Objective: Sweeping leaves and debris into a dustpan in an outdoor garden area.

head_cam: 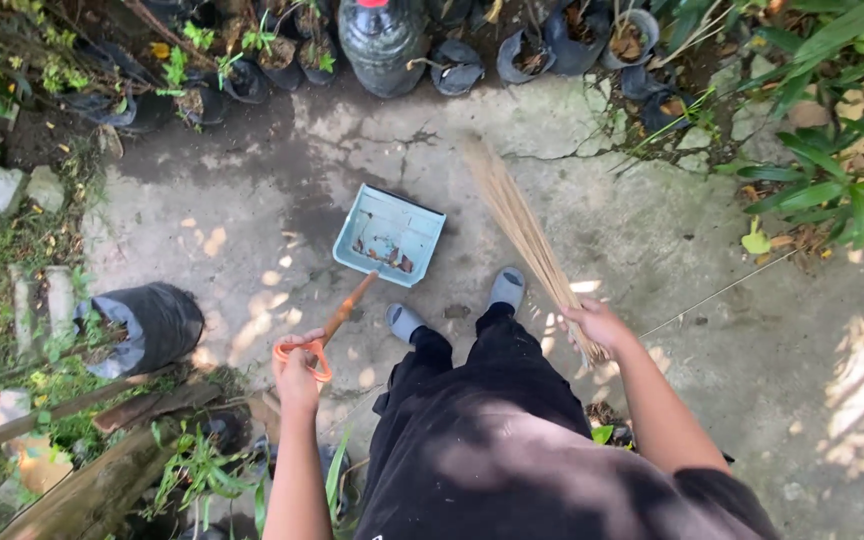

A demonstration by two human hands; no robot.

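- The left hand (pixel 297 365) was clenched around the orange handle (pixel 337 320) of one dustpan.
- The right hand (pixel 597 325) was clenched around the top of one stick broom (pixel 522 225).
- Two grey slippers (pixel 505 288) stood on the concrete floor (pixel 652 220) between the hands.
- The light blue dustpan (pixel 389 235) lay flat on the floor, just ahead of the feet and between both hands, with debris inside.
- The broom bristles slanted just right of the pan.
- One large plastic bottle (pixel 382 35) stood farthest away.

A large clear plastic bottle (pixel 382 35) with a red cap stood at the top edge, among black plant bags (pixel 457 65).
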